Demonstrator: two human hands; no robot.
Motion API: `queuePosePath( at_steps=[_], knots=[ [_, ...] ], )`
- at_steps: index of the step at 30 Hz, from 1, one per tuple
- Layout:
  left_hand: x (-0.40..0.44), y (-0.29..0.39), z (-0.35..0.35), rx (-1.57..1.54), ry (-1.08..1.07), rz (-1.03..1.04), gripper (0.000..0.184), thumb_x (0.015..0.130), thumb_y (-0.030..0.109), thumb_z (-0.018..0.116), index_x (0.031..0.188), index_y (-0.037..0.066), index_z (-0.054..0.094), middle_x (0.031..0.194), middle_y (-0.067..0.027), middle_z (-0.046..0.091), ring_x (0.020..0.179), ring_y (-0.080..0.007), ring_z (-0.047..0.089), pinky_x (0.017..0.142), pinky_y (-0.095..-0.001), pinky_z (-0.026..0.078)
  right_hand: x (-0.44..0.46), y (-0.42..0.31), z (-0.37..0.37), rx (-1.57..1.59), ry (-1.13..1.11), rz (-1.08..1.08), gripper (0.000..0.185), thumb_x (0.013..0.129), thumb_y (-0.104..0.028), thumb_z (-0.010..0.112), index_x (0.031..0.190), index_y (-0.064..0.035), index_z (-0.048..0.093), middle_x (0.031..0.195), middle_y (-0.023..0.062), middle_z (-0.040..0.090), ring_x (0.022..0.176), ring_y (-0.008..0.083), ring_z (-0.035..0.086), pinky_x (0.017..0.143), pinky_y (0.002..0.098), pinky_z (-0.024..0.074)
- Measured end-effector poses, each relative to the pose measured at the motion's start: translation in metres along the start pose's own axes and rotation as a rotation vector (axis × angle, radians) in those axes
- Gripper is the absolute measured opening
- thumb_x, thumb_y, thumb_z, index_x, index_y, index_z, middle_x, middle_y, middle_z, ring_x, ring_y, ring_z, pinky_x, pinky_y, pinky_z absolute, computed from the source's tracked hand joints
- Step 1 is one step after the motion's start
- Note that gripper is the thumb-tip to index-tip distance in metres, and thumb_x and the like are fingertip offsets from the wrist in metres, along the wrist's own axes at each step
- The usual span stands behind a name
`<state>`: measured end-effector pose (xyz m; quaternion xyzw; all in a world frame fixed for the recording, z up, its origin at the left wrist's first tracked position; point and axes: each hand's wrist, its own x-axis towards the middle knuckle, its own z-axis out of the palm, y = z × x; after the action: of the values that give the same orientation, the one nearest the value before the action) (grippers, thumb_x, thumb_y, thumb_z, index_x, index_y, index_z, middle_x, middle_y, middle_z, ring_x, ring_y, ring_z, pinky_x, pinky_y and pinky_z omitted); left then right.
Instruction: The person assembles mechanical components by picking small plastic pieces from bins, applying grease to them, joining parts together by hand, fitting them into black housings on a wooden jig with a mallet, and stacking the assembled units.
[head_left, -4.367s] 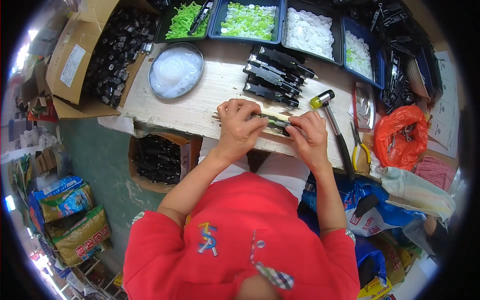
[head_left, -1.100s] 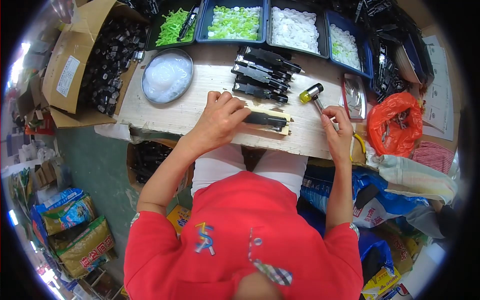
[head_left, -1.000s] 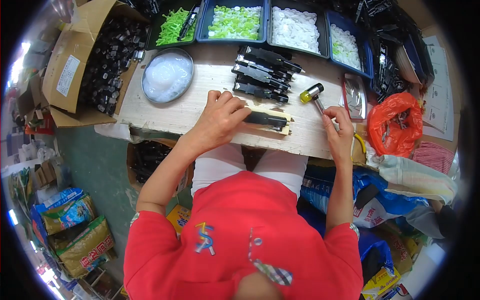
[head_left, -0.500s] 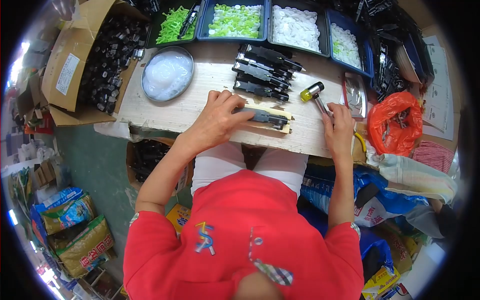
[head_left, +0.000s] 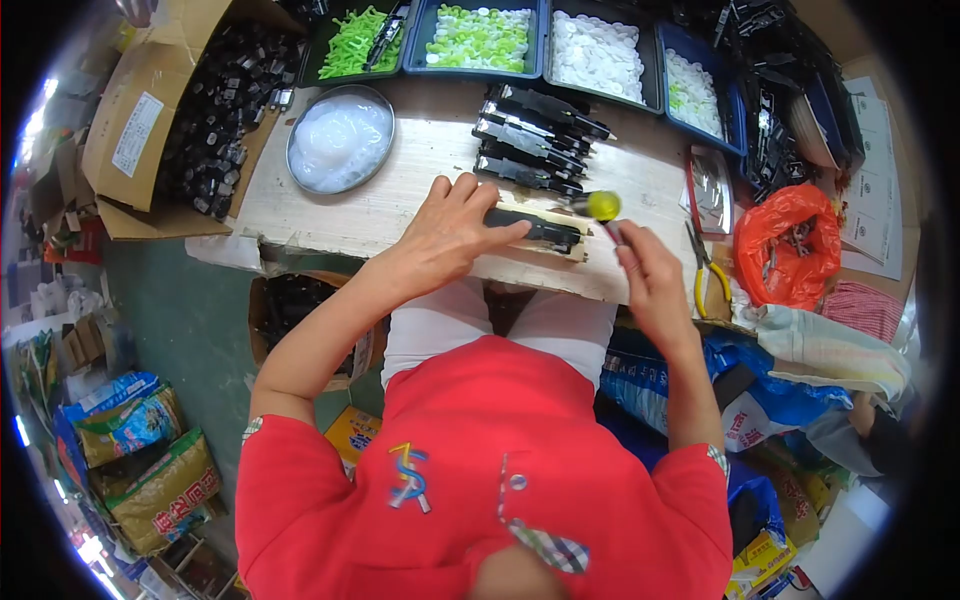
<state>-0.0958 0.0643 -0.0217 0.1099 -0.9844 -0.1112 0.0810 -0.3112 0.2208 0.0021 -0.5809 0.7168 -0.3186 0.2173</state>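
Observation:
Near the front edge of the workbench lies a long black part in a cream-coloured block. My left hand grips the left end of the part, its thumb lying along the top. In my right hand is a small mallet with a yellow face, its head above the right end of the block. The mallet's head is a little blurred. Just behind the block, several similar black parts lie in a row.
Pliers with yellow handles and a red plastic bag sit at the right. A round metal dish holds a whitish, translucent mass. Along the back stand trays of green and white pieces. A cardboard box of dark pieces is at left.
My right hand has picked up the mallet from the bench and brought it left, over the block. The pliers' handles now show fully. My left hand stays on the black part.

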Motion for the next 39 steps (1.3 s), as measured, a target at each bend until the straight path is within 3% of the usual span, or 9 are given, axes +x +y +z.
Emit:
queuePosePath(
  at_steps=[6, 10, 17, 21, 25, 31, 34, 37, 39],
  knots=[
    [0.000, 0.003, 0.001, 0.059, 0.000, 0.014, 0.050, 0.069, -0.002, 0.056, 0.114, 0.021, 0.058, 0.098, -0.0110, 0.046, 0.093, -0.0249, 0.042, 0.072, -0.0355, 0.031, 0.007, -0.023, 0.008, -0.484, -0.214, 0.033, 0.025, 0.086, -0.006, 0.051, 0.111, -0.0026, 0.053, 0.092, 0.0172, 0.062, 0.076, 0.0347, 0.061, 0.065, 0.0394, 0.0498],
    [-0.001, 0.005, 0.005, 0.063, 0.052, -0.003, 0.054, 0.067, -0.004, 0.055, 0.114, 0.024, 0.059, 0.101, -0.0098, 0.049, 0.088, -0.0245, 0.044, 0.071, -0.0349, 0.031, 0.004, -0.033, -0.003, -0.312, 0.172, -0.265, 0.023, 0.088, -0.015, 0.048, 0.109, -0.0046, 0.047, 0.075, 0.0146, 0.058, 0.062, 0.0335, 0.059, 0.051, 0.0422, 0.0461],
    [0.001, 0.006, 0.003, 0.097, 0.031, 0.020, 0.035, 0.078, 0.010, 0.052, 0.110, 0.019, 0.060, 0.097, -0.0098, 0.047, 0.095, -0.0248, 0.043, 0.072, -0.0365, 0.032, 0.009, -0.027, 0.006, -0.484, -0.085, -0.135, 0.016, 0.088, -0.017, 0.048, 0.100, -0.0051, 0.048, 0.069, 0.0125, 0.057, 0.053, 0.0325, 0.057, 0.045, 0.0409, 0.0448],
    [0.001, 0.006, 0.005, 0.116, 0.041, 0.013, 0.037, 0.074, 0.010, 0.056, 0.109, 0.020, 0.061, 0.095, -0.0085, 0.048, 0.095, -0.0244, 0.044, 0.074, -0.0368, 0.033, -0.001, -0.031, 0.011, -0.435, 0.054, -0.246, 0.019, 0.087, -0.017, 0.050, 0.101, -0.0044, 0.050, 0.066, 0.0120, 0.055, 0.050, 0.0308, 0.056, 0.044, 0.0393, 0.0450],
    [0.001, 0.002, 0.009, -0.009, 0.090, 0.028, 0.042, 0.066, 0.005, 0.061, 0.106, 0.017, 0.061, 0.091, -0.0090, 0.048, 0.092, -0.0257, 0.046, 0.072, -0.0364, 0.038, -0.003, -0.024, 0.017, -0.628, -0.155, -0.099, 0.020, 0.087, -0.018, 0.052, 0.103, -0.0071, 0.050, 0.067, 0.0111, 0.055, 0.058, 0.0297, 0.058, 0.049, 0.0407, 0.0451],
    [0.011, -0.004, 0.004, -0.394, 0.168, -0.288, 0.050, 0.059, -0.009, 0.060, 0.108, 0.004, 0.055, 0.086, -0.0095, 0.054, 0.085, -0.0282, 0.049, 0.073, -0.0372, 0.043, 0.010, -0.021, 0.011, -0.507, -0.153, -0.144, 0.023, 0.085, -0.014, 0.050, 0.106, -0.0044, 0.051, 0.071, 0.0114, 0.058, 0.055, 0.0310, 0.058, 0.049, 0.0409, 0.0463],
    [0.009, -0.005, 0.005, -0.445, 0.178, -0.310, 0.054, 0.058, -0.010, 0.059, 0.110, 0.004, 0.053, 0.085, -0.0094, 0.056, 0.083, -0.0275, 0.050, 0.073, -0.0370, 0.044, 0.013, -0.034, 0.021, -0.230, 0.125, -0.309, 0.022, 0.084, -0.012, 0.049, 0.104, -0.0052, 0.050, 0.073, 0.0122, 0.059, 0.059, 0.0331, 0.059, 0.052, 0.0417, 0.0466],
    [0.007, -0.004, 0.010, -0.437, 0.220, -0.314, 0.057, 0.058, -0.011, 0.061, 0.112, 0.004, 0.051, 0.086, -0.0089, 0.057, 0.081, -0.0269, 0.051, 0.073, -0.0361, 0.044, 0.016, -0.042, 0.032, -0.140, 0.097, -0.368, 0.028, 0.079, -0.007, 0.051, 0.107, -0.0061, 0.049, 0.075, 0.0141, 0.060, 0.063, 0.0327, 0.059, 0.055, 0.0417, 0.0467],
    [0.005, -0.002, 0.011, -0.434, 0.256, -0.339, 0.058, 0.059, -0.009, 0.063, 0.113, 0.006, 0.052, 0.085, -0.0085, 0.057, 0.081, -0.0264, 0.051, 0.073, -0.0358, 0.044, 0.024, -0.037, 0.043, -0.414, -0.241, -0.218, 0.031, 0.076, -0.004, 0.052, 0.107, -0.0055, 0.049, 0.076, 0.0150, 0.060, 0.065, 0.0310, 0.060, 0.055, 0.0407, 0.0466]
  ],
)
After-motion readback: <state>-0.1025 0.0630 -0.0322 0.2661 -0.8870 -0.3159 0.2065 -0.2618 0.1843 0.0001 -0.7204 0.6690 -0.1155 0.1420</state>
